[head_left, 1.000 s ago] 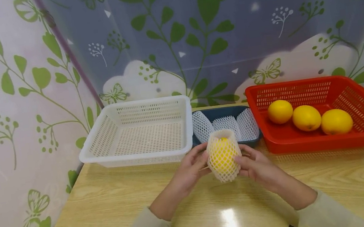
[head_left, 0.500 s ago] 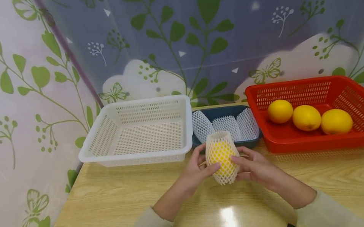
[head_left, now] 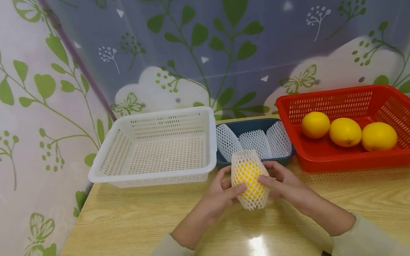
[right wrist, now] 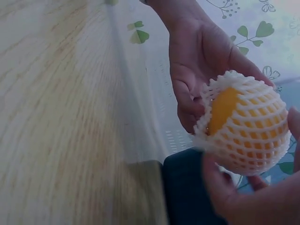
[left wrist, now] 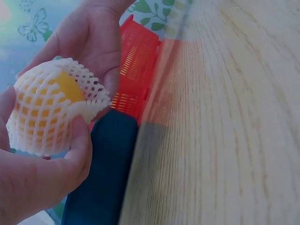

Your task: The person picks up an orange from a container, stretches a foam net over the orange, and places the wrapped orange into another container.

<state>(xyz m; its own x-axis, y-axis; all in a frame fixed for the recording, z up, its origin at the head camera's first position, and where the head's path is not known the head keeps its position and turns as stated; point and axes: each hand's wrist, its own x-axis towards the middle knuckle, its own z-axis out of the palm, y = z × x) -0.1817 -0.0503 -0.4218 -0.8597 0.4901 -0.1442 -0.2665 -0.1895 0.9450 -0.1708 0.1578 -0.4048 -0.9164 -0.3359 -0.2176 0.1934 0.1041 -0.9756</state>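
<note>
A yellow fruit [head_left: 249, 178] sits inside a white foam net sleeve [left wrist: 47, 105], held upright between both hands above the table. My left hand [head_left: 216, 198] grips its left side, thumb at the front and fingers behind. From the right, my right hand [head_left: 288, 184] holds it the same way, thumb pressed on the mesh. In both wrist views the sleeve has an open end, with bare yellow peel [right wrist: 224, 110] showing there. Just behind the hands, a dark blue basin [head_left: 272, 122] contains several more foam sleeves [head_left: 255, 144].
To the left stands a white perforated basket [head_left: 157, 179] with nothing visible inside. A red basket [head_left: 365, 162] on the right holds three yellow fruits [head_left: 345, 132]. All stand along the back of the wooden table [head_left: 125, 229], before a leaf-patterned curtain [head_left: 234, 55].
The left thumb has come round onto the front of the sleeve. The wrapped fruit has turned more upright and shifted slightly left and lower. The baskets have stayed put.
</note>
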